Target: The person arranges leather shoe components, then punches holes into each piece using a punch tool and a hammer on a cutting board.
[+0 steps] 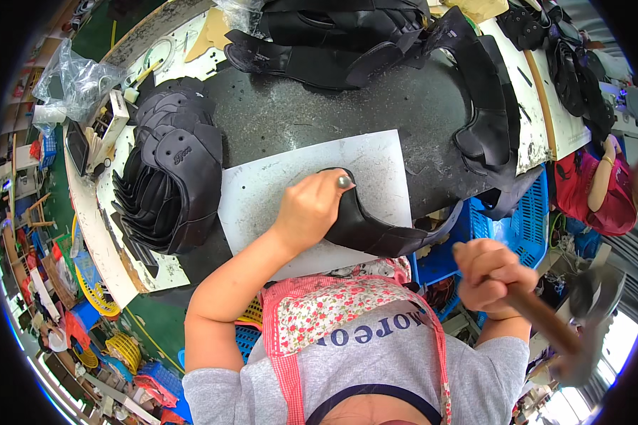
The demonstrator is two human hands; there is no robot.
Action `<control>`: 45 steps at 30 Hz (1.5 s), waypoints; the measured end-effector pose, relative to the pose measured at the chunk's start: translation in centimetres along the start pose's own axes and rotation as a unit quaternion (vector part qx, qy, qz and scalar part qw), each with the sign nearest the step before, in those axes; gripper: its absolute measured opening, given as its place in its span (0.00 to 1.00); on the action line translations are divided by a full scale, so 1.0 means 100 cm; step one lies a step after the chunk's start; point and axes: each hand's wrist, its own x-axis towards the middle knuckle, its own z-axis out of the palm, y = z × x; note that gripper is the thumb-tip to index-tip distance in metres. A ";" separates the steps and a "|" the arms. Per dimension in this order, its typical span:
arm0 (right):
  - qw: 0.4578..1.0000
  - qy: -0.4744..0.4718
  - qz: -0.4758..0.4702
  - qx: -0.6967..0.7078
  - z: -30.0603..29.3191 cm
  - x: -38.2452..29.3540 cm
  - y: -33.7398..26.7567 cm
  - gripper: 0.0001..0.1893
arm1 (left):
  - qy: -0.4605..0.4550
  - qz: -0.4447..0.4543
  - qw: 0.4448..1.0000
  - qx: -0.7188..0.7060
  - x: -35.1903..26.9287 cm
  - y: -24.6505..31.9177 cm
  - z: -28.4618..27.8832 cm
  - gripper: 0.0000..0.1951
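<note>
My left hand (307,208) grips a metal hand punch (344,182), whose round top end shows above my fist. It stands over one end of a curved black leather shoe upper (388,238); the punch's tip is hidden by the hand. Under the upper lies a scuffed white board (260,199), and the upper's far end hangs past the board's right edge. Out to the right, raised near my shoulder, my right hand (493,273) holds a hammer (545,319) by its wooden handle. The hammer's metal head is blurred.
A fanned stack of black uppers (178,175) stands left on the dark work mat (308,111). More uppers (319,64) lie along the back and right (489,101). Blue plastic baskets (529,223) sit off the right edge. A person in red (590,191) is at far right.
</note>
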 end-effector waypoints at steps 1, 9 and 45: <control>0.994 0.040 -0.084 0.059 0.002 -0.016 0.024 0.10 | 0.000 -0.002 1.000 0.004 -0.002 0.001 0.000 0.06; 0.877 -0.188 0.271 -0.349 -0.011 -0.023 0.021 0.05 | -0.019 -0.288 0.914 -0.286 0.004 0.003 -0.005 0.09; 0.931 -0.123 0.166 -0.302 -0.014 0.016 -0.019 0.07 | -0.051 -0.200 0.944 -0.258 -0.001 -0.021 -0.018 0.04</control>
